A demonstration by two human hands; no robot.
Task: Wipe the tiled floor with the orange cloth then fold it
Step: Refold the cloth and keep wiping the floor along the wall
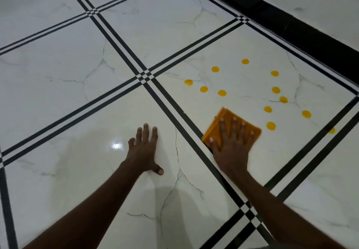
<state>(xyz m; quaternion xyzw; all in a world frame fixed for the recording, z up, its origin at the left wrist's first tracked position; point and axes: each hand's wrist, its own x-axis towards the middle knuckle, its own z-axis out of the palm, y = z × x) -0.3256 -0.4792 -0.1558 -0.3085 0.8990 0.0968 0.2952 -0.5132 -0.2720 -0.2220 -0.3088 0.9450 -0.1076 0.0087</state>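
The right hand covers the near part of the orange cloth, whose right edge is smeared by blur. Both forearms are cut off by the near edge. The yellow spot furthest to the right is faint and blurred. The tiled floor is cut off on every side.

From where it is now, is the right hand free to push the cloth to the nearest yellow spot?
Probably yes: the right hand presses flat on the orange cloth, and bare tile separates it from that yellow spot.
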